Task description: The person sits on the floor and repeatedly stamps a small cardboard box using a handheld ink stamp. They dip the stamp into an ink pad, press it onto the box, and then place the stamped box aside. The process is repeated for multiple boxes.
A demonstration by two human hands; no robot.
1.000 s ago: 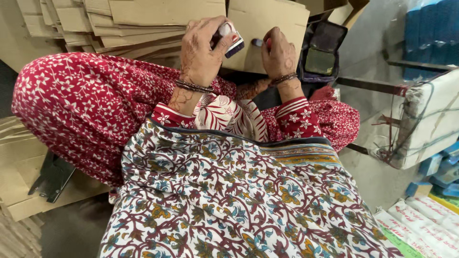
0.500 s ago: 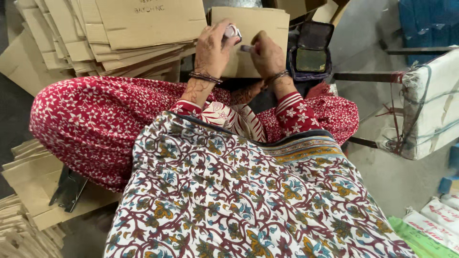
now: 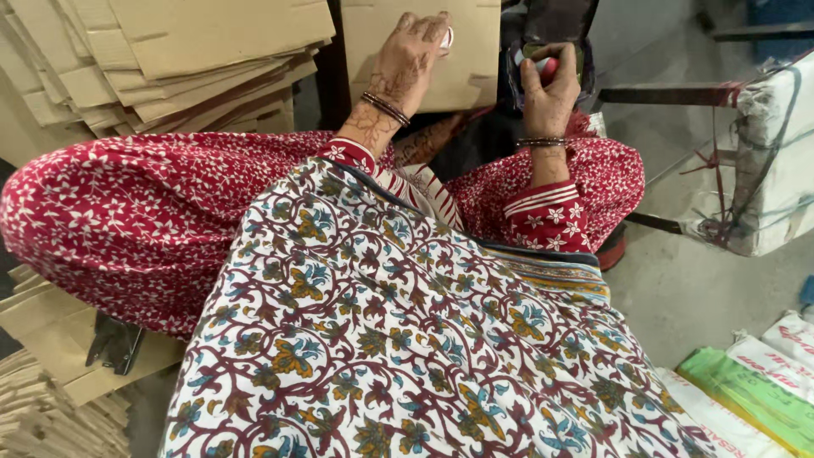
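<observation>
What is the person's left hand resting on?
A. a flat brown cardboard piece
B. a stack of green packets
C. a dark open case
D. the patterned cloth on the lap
A: the left hand lies spread on the flat brown cardboard piece held in front, while the right hand grips a small red and white object beside it.

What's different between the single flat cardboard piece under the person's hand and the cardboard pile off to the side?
The single flat brown cardboard piece lies alone in front of the person, pressed by the left hand; the fanned stack of flat brown cardboard sheets is many layers deep and untouched. The single piece lies square to the view, while the stack's sheets are slid askew. Both are plain brown, flattened board with cut flaps.
</observation>
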